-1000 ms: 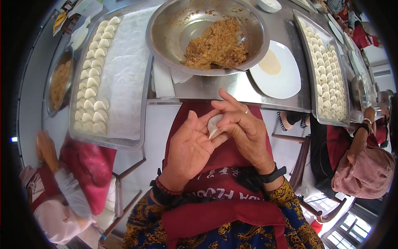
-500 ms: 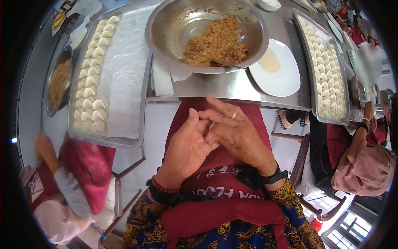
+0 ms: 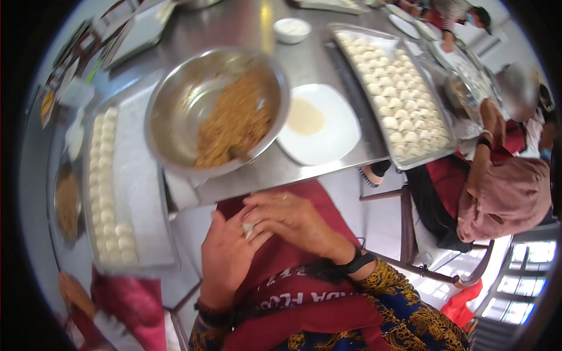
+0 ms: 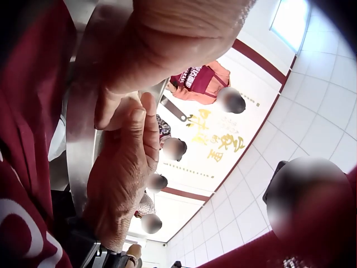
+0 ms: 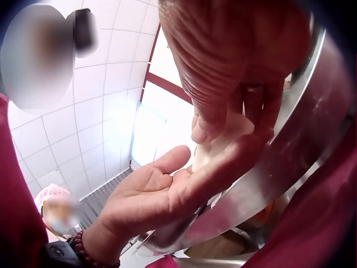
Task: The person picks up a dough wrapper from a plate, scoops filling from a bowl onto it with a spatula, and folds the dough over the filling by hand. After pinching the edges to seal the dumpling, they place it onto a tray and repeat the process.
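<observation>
A pale dough dumpling (image 3: 250,227) sits between my two hands in front of the apron, mostly covered by fingers. In the head view my right hand (image 3: 301,225) comes over it from the right. The right wrist view has that hand's thumb and fingers pinching the dumpling (image 5: 226,134). Below it lies my left hand (image 3: 227,251), palm turned up, with fairly straight fingers supporting the dough and the thumb standing apart. A steel bowl (image 3: 170,88) of brown filling (image 3: 231,120) stands on the table beyond. Beside it, a white plate (image 3: 339,143) carries one round wrapper (image 3: 305,117).
Dumplings line one side of a paper-lined tray (image 3: 137,169) at left. Another tray (image 3: 424,162), at right, is filled with dumplings. A small white bowl (image 3: 291,30) stands farther back. Other people sit on both sides, one in a pink cap (image 3: 506,196) at right.
The head view has swung, so the bowl, plate and right tray sit farther left and lower. The dumpling, hidden half a second ago, shows again between the fingers. Both hands stay together.
</observation>
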`<state>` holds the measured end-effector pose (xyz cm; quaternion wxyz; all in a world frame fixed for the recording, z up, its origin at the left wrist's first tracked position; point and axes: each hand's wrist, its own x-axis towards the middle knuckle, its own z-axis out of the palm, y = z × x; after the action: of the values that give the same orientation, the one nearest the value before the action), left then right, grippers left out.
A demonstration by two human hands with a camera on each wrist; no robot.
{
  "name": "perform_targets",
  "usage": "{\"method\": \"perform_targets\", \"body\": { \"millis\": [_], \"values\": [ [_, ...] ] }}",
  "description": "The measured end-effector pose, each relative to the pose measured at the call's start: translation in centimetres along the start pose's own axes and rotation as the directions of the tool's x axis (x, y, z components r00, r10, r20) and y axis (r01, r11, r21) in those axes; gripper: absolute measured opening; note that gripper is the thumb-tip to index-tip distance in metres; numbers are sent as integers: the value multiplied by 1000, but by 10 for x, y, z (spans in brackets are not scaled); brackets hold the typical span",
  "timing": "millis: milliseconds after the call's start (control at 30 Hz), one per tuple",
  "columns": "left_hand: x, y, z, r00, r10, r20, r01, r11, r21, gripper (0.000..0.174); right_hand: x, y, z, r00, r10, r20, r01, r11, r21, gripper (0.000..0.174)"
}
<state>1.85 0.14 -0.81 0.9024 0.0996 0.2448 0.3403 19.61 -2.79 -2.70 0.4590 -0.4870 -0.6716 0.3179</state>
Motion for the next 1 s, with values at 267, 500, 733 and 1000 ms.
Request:
{"method": "perform_targets", "body": {
  "millis": [267,500,733,1000],
  "values": [
    [17,5,10,1000,-26,13,25,998,66,73,3,2,-11,993,110,-38,-95,953,288,18],
    [42,5,23,998,-50,-39,53,996,66,67,19,7,-53,986,165,18,-162,935,314,14],
    [51,3,-7,973,-122,-198,160,969,188,58,52,7,-126,960,269,72,-278,918,284,12],
    [37,-10,-72,956,-128,-262,176,970,166,52,126,57,-238,930,331,-156,-338,941,-16,10]
  ]
}}
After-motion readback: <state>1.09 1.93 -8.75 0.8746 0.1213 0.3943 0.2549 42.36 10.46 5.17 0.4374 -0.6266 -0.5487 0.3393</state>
